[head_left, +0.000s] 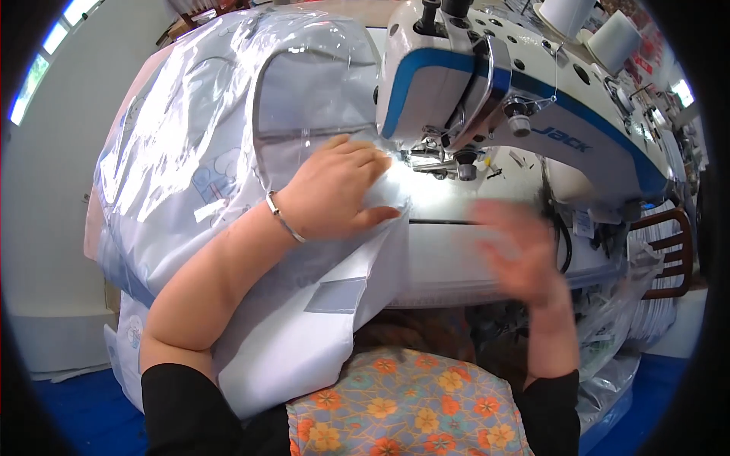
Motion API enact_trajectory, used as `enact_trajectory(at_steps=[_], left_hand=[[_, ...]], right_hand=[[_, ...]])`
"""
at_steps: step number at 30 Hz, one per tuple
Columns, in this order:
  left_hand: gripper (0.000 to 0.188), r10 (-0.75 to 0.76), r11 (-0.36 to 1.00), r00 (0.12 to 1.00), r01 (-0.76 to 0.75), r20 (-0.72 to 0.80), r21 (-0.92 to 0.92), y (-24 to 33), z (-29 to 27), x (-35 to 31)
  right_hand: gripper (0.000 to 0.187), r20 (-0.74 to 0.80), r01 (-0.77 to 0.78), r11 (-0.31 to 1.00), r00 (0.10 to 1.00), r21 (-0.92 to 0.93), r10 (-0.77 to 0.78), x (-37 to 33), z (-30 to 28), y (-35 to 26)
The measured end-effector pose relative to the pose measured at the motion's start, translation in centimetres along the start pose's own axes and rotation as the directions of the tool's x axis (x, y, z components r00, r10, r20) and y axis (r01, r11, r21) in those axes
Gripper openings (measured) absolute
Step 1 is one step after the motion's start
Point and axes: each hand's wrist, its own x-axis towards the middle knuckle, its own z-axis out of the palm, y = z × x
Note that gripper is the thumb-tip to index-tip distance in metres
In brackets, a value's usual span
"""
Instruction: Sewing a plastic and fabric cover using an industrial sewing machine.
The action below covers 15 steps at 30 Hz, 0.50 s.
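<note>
My left hand lies palm down on a large sheet of pale grey-white fabric with clear, shiny plastic over it. Its fingers are stretched out toward the needle area of a white and blue sewing machine, with the thumb apart. The presser foot is just beyond the fingertips, under a bright light. To the right, my right hand is raised over the front of the machine table, blurred by motion. Its fingers look spread, with nothing visible in them, and it is apart from the fabric.
White thread cones stand behind the machine at the upper right. Small scraps lie on the machine bed. A brown wooden chair and clear plastic bags are at the right. The fabric hangs over the table's front left edge.
</note>
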Motion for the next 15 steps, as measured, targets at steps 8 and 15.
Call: enact_trajectory(at_steps=[8, 15], left_hand=[[0.053, -0.141, 0.989, 0.988, 0.138, 0.06, 0.059, 4.9, 2.5, 2.3], [0.039, -0.215, 0.975, 0.976, 0.212, -0.033, -0.068, 3.3, 3.3, 0.5]], right_hand=[[0.033, -0.727, -0.658, 0.753, 0.517, 0.0, 0.451, -17.7, -34.1, 27.6], [0.058, -0.366, -0.473, 0.502, 0.353, 0.724, 0.861, -20.2, -35.6, 36.1]])
